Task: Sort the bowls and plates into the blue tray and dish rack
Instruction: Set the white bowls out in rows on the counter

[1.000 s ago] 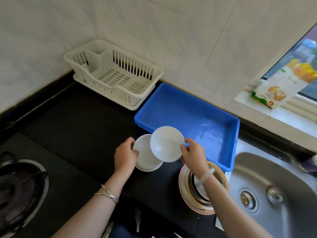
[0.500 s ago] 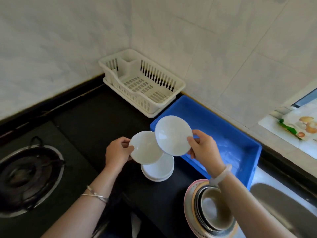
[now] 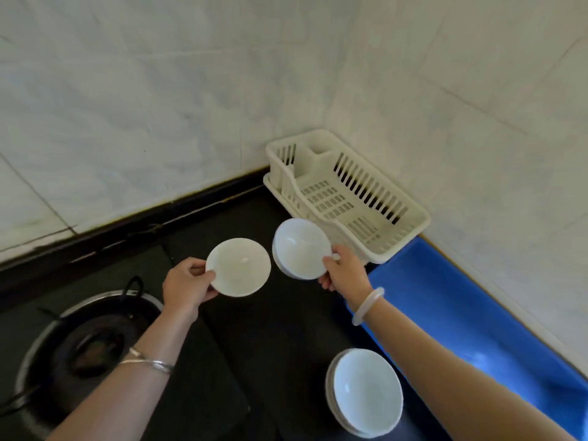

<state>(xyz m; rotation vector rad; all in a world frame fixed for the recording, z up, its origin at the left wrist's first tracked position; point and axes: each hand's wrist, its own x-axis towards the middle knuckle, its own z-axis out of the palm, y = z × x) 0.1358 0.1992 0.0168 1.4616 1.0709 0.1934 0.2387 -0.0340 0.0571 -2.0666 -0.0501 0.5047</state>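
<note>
Change: both dishes are now up off the stack and carried toward the upper middle of the frame; a second ago both hands were still working at the pile beside the tray. View has swung left too, so the sink dropped out and the burner came in. Means one pick per hand is done and placement is next, probably the rack, going by the heading.

Left to right:
- Burner (image 3: 86, 351), lower left, idle, not involved.
- Left hand (image 3: 186, 289), centre-left: grip closed on the rim of a white dish (image 3: 238, 267), thumb on top, fingers underneath. Shallow, glossy, tilted toward the camera; can't tell plate from shallow bowl.
- Right hand (image 3: 345, 273), centre: grip pinched on the edge of a white bowl (image 3: 300, 248), deeper, inside facing camera, held in the air just in front of the rack's near corner.
- Dish rack (image 3: 410, 230), right of centre in the wall corner, cream plastic, slotted, nothing in it.
- Stack of bowls (image 3: 366, 393), lower right on the black tabletop (image 3: 280, 329), several nested, still to sort.
- Blue tray (image 3: 451, 313), right edge, partly behind the right forearm; visible part holds nothing.

Nothing placed yet.
</note>
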